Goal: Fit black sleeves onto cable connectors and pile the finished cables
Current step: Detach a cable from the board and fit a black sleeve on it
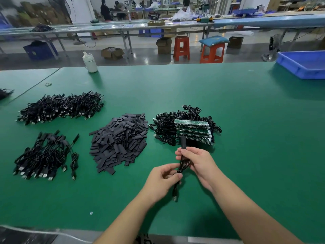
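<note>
Cable (182, 164), sleeve (182, 142) fitted on its far end, long axis pointing away; right hand (198, 162) pinches below sleeve, left hand (163, 178) grips the bundled loop. Finished pile (45, 155) lies well left, nearer left hand; loose sleeves (119, 141) sit between. Unsleeved stock (186, 127) just beyond.

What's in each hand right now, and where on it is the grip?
One cable: right hand pinches it just below the black sleeve; left hand holds the lower cord, plug dangling.

no readable text, labels or numbers anywhere
</note>
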The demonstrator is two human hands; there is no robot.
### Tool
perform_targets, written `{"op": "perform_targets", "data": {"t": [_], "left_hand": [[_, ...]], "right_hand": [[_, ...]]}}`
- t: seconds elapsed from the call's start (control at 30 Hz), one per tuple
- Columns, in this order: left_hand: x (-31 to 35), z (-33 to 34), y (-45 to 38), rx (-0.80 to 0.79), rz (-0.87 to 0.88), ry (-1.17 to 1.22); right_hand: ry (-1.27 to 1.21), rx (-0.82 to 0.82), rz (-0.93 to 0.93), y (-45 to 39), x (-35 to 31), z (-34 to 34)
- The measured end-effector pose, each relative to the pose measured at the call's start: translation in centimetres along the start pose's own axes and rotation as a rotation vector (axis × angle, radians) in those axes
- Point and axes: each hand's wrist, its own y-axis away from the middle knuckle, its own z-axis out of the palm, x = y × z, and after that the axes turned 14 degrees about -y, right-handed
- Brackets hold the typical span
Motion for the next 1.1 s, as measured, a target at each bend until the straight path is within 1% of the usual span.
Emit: {"op": "perform_targets", "data": {"t": [0.2, 0.33, 0.4, 0.43, 0.47, 0.5, 0.57, 0.6, 0.63, 0.73, 0.8, 0.83, 0.87, 0.9, 0.97, 1.0, 1.03, 1.07, 1.1], "left_hand": [[-0.1, -0.6, 0.2, -0.042, -0.057, -0.108], [-0.3, -0.7, 0.2, -0.017, -0.095, -0.190], [-0.4, -1.1, 0.3, 0.012, -0.109, -0.280], [-0.4, -1.6, 0.2, 0.040, -0.107, -0.334], [-0.4, -2.3, 0.2, 0.079, -0.101, -0.389], [-0.4, -3.2, 0.2, 0.129, -0.095, -0.438], [-0.4, -5.9, 0.2, 0.266, -0.093, -0.535], [-0.4, -7.6, 0.2, 0.357, -0.100, -0.587], [-0.7, -9.5, 0.2, 0.454, -0.112, -0.636], [-2.3, -16.3, 0.4, 0.688, -0.180, -0.771], [-4.1, -21.1, 0.6, 0.784, -0.272, -0.863], [-5.2, -23.3, 0.7, 0.808, -0.336, -0.915], [-6.3, -25.1, 0.9, 0.803, -0.414, -0.970], [-7.3, -26.6, 1.1, 0.764, -0.499, -1.027], [-9.0, -28.4, 1.3, 0.595, -0.630, -1.147], [-9.7, -28.8, 1.4, 0.519, -0.663, -1.198], [-10.3, -28.9, 1.4, 0.481, -0.680, -1.249], [-10.8, -28.8, 1.4, 0.490, -0.671, -1.314], [-11.1, -28.4, 1.4, 0.531, -0.631, -1.383]], "right_hand": [[0.004, 0.017, 0.007, -0.6, 0.4, -0.7], [0.033, 0.032, 0.015, -1.1, 1.0, -1.3], [0.120, 0.027, 0.012, -1.5, 1.5, -1.6], [0.223, 0.030, -0.004, -1.6, 1.7, -1.7], [0.406, 0.039, -0.044, -1.8, 2.0, -2.1], [0.698, 0.040, -0.113, -1.9, 2.5, -2.8], [1.398, -0.012, -0.307, -1.6, 3.6, -4.7], [1.614, -0.065, -0.387, -1.3, 4.2, -5.9], [1.705, -0.103, -0.421, -1.2, 4.7, -6.9], [1.670, -0.098, -0.440, -1.0, 5.4, -8.3], [1.694, -0.082, -0.471, -1.0, 5.6, -8.2], [1.701, -0.077, -0.483, -1.0, 5.6, -8.1], [1.702, -0.074, -0.483, -0.9, 5.7, -8.1], [1.701, -0.071, -0.477, -0.8, 5.7, -8.0], [1.707, -0.065, -0.471, -0.8, 5.6, -8.1], [1.715, -0.062, -0.473, -0.8, 5.7, -8.1], [1.720, -0.060, -0.476, -0.8, 5.7, -8.1], [1.722, -0.061, -0.477, -0.8, 5.8, -8.1], [1.723, -0.064, -0.478, -0.9, 5.8, -8.1]]}}
